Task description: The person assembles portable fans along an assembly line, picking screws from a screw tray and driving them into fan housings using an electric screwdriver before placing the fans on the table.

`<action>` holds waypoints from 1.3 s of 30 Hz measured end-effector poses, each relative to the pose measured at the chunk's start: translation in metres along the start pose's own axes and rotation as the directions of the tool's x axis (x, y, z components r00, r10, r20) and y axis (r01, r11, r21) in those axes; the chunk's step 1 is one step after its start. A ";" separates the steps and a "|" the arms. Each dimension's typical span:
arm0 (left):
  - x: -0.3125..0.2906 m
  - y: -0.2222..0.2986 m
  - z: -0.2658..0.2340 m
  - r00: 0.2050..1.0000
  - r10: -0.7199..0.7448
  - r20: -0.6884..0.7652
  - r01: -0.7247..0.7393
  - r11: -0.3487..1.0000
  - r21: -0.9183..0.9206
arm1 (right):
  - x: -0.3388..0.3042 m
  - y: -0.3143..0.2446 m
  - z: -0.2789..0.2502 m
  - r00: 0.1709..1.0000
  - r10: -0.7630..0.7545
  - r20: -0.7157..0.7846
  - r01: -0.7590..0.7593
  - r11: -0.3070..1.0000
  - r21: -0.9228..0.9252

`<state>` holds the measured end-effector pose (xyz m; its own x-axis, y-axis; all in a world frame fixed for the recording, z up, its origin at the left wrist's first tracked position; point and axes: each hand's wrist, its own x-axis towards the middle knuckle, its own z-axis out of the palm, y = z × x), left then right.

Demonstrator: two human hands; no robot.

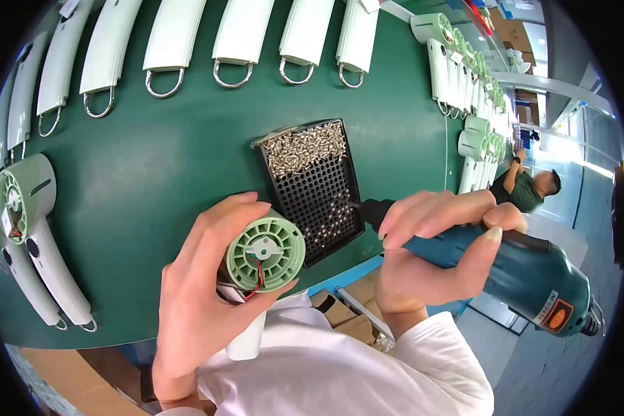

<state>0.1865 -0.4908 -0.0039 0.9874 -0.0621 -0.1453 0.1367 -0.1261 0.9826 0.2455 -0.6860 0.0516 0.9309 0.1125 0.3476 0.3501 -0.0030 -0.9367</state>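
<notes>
My left hand (204, 277) is wrapped around what looks like a hair dryer (284, 241), its round pale green head turned up. Inside the head are radial ribs, a metal centre piece and a red and a black wire; part of its white handle hangs below my palm. In my right hand (444, 236) lies a dark teal electric screwdriver (534, 274), gripped near its front. Its tip points left over a black screw tray (354, 177). Loose silver screws (305, 149) are heaped in the tray's far part, and several stand in the holes of its near part.
White handles with metal loops (239, 41) line the far side of the green table (152, 152). More green-headed units (31, 187) lie at the left. Others (475, 139) stretch along the right side, where a seated person (534, 191) is farther off. Cardboard boxes (357, 333) sit below the table edge.
</notes>
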 end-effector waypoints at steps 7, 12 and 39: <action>-0.001 0.002 0.003 1.000 -0.019 -0.008 0.018 0.999 -0.029 | -0.003 -0.010 -0.002 0.992 -0.124 -0.037 0.126 0.989 0.076; -0.001 -0.001 0.001 0.997 0.070 -0.023 -0.070 0.997 0.023 | -0.003 -0.032 0.019 0.935 -0.345 -0.085 0.354 0.924 0.141; -0.002 -0.003 -0.005 1.000 0.023 0.022 -0.023 0.999 0.026 | -0.020 -0.016 0.069 0.923 -0.377 0.072 0.372 0.925 0.070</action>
<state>0.1842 -0.4856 -0.0055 0.9884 -0.0863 -0.1253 0.1115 -0.1499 0.9824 0.2136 -0.6198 0.0570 0.7200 0.1769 0.6710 0.6634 0.1084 -0.7404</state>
